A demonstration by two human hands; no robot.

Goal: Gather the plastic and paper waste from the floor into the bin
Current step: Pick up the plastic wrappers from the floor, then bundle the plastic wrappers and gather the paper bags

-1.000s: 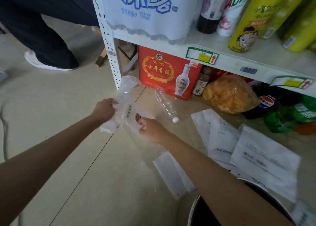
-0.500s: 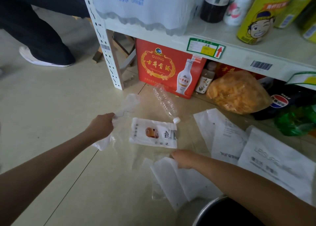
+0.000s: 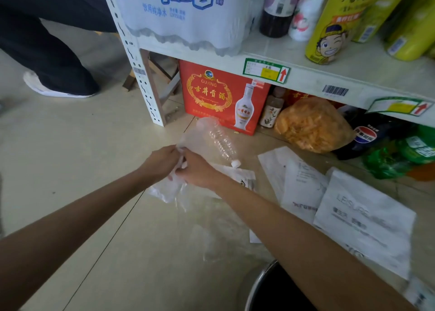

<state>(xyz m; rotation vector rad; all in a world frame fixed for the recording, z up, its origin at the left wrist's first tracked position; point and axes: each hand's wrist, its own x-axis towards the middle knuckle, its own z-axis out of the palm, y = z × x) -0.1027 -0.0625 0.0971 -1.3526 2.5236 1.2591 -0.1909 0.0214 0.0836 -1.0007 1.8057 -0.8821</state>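
Observation:
My left hand point(image 3: 162, 161) and my right hand point(image 3: 200, 170) meet above the floor, both gripping a clear plastic bag point(image 3: 164, 189) that hangs crumpled below them. Just beyond lies an empty clear plastic bottle point(image 3: 220, 141) with a white cap. A white printed pouch point(image 3: 242, 177) lies on the floor, partly hidden by my right wrist. White paper sheets point(image 3: 301, 186) and a larger printed white bag point(image 3: 367, 219) are spread at the right. More clear film point(image 3: 226, 237) lies flat near the dark bin point(image 3: 261, 287) at the bottom edge.
A white shelf post point(image 3: 143, 84) stands close behind my hands. Under the shelf sit a red liquor box point(image 3: 216, 96), a bag of orange snacks point(image 3: 310, 124) and dark and green drink bottles point(image 3: 367, 136). A person's dark trouser leg and white shoe point(image 3: 56, 87) are at the left.
My right hand has left the white sheets near the bin and come up to the left hand, joining its grip on the clear plastic bag. The printed pouch now lies under my right wrist.

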